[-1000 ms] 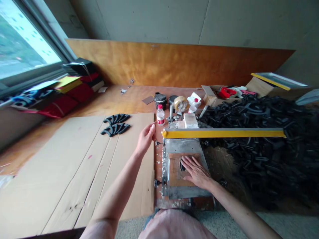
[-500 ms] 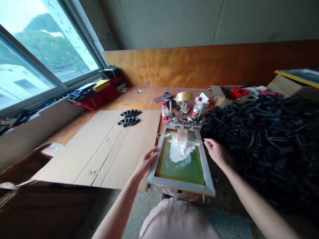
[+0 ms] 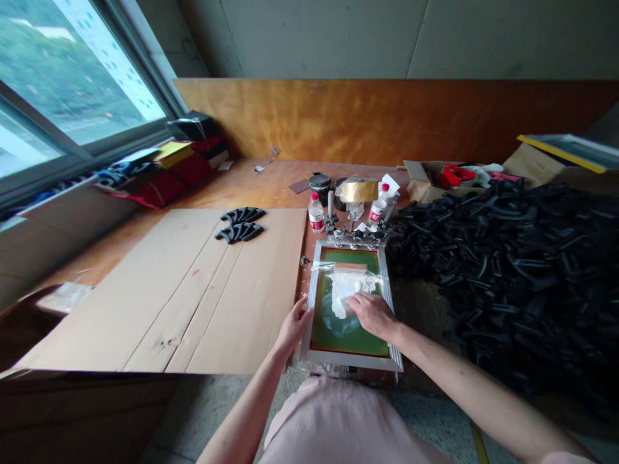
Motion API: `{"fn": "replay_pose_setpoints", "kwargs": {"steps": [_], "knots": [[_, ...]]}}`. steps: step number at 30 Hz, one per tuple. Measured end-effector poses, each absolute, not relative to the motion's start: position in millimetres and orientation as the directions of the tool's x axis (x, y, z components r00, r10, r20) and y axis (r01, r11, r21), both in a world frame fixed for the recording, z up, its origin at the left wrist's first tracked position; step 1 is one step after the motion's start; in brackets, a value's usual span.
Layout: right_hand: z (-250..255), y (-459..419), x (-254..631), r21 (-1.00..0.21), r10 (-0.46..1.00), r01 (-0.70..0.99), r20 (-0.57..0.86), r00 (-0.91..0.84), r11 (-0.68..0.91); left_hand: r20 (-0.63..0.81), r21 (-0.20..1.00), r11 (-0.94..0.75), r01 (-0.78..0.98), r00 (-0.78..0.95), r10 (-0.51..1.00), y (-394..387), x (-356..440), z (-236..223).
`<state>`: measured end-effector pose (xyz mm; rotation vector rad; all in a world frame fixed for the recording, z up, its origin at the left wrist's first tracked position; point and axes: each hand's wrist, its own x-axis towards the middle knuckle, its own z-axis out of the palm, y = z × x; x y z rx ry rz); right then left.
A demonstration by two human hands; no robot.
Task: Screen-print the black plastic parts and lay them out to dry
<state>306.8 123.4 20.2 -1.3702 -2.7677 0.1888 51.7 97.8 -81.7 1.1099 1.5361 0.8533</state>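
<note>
A metal-framed printing screen [image 3: 353, 359] with green mesh lies flat in front of me, hinged at its far end to a clamp [image 3: 355, 235]. White ink [image 3: 340, 293] is smeared over the mesh. My left hand [image 3: 296, 325] is closed on the frame's left edge. My right hand [image 3: 371, 314] rests on the mesh beside the ink, fingers bent down over something that I cannot make out. A tan strip [image 3: 351, 265] lies across the far part of the mesh.
A big heap of black curved parts [image 3: 507, 258] fills the right side. A cardboard sheet [image 3: 193, 303] on the left carries two small rows of those parts [image 3: 240, 225]. Behind the screen stand two bottles [image 3: 316, 218], a tape roll [image 3: 358, 190] and a black jar [image 3: 322, 187].
The raised screen came down flat onto its base. My left hand moved from the cardboard to the frame's left edge. My right hand went from the base plate onto the inked mesh.
</note>
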Motion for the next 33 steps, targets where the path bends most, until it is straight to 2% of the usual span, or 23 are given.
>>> {"fn": "replay_pose_setpoints", "kwargs": {"steps": [2, 4, 6, 9, 12, 15, 18, 23, 25, 27, 28, 30, 33], "knots": [[25, 118, 313, -0.145, 0.707, 0.705, -0.047, -0.706, 0.694, -0.303, 0.930, 0.306, 0.206, -0.045, 0.952, 97, 52, -81], [31, 124, 316, -0.185, 0.671, 0.670, -0.067, -0.739, 0.719, -0.298, 0.933, 0.297, 0.201, -0.030, 0.954, 97, 53, -78], [34, 133, 314, -0.207, 0.719, 0.709, -0.034, -0.694, 0.674, -0.295, 0.938, 0.293, 0.187, -0.018, 0.955, 97, 53, -74], [24, 134, 310, -0.179, 0.782, 0.763, 0.074, -0.619, 0.621, -0.292, 0.943, 0.288, 0.166, -0.001, 0.956, 96, 53, -69], [10, 118, 312, -0.173, 0.739, 0.719, 0.114, -0.664, 0.673, -0.302, 0.941, 0.300, 0.157, -0.008, 0.953, 96, 53, -69], [12, 114, 313, -0.229, 0.723, 0.690, 0.116, -0.681, 0.686, -0.304, 0.939, 0.304, 0.161, -0.022, 0.952, 97, 54, -64], [31, 142, 306, -0.310, 0.805, 0.744, 0.175, -0.567, 0.592, -0.320, 0.940, 0.319, 0.119, -0.012, 0.947, 96, 54, -47], [73, 203, 334, -0.417, 0.932, 0.850, 0.301, -0.204, 0.321, -0.346, 0.935, 0.349, -0.059, 0.063, 0.936, 97, 49, 8], [77, 210, 367, -0.501, 0.934, 0.849, 0.357, 0.025, 0.169, -0.283, 0.954, 0.284, -0.098, 0.017, 0.959, 105, 49, 34], [66, 204, 395, -0.550, 0.930, 0.835, 0.312, 0.193, 0.011, -0.162, 0.977, 0.152, -0.149, -0.054, 0.985, 121, 54, 60], [55, 196, 403, -0.549, 0.940, 0.835, 0.262, 0.217, -0.039, -0.089, 0.981, 0.072, -0.181, -0.088, 0.992, 131, 58, 73], [27, 175, 401, -0.523, 0.977, 0.852, 0.156, 0.144, -0.042, 0.043, 0.968, -0.072, -0.242, -0.122, 0.992, 155, 68, 99], [-15, 144, 368, -0.440, 0.990, 0.888, 0.109, -0.093, 0.132, 0.131, 0.947, -0.164, -0.275, -0.135, 0.982, 183, 82, 127]]}}
